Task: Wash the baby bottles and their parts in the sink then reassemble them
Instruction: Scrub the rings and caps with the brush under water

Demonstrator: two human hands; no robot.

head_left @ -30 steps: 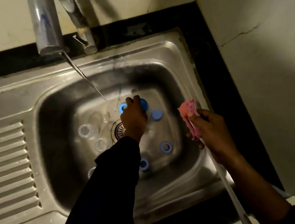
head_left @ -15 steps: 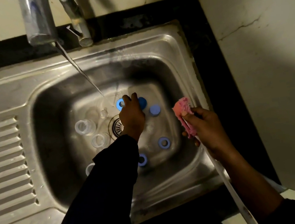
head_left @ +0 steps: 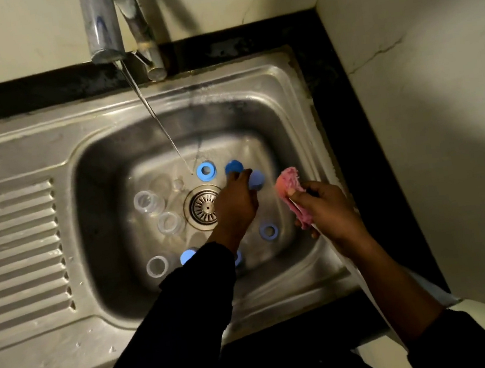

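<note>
This is a home kitchen. A stainless steel sink (head_left: 285, 93) is set in a black counter (head_left: 40, 89), with a ribbed draining board (head_left: 13, 242) on its left. At the far edge a metal tap (head_left: 101, 27) runs a thin stream of water into the basin. Pale walls (head_left: 423, 100) meet in a corner on the right, one of them cracked. Blue rings (head_left: 199, 173) and clear bottle parts (head_left: 149, 203) lie around the drain (head_left: 206, 208), and a pink brush (head_left: 288, 184) is over the basin.

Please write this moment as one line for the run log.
left hand: at two blue caps in sink, grip unclear | right hand: grips pink brush | tap: running | clear bottles: uncapped
</note>
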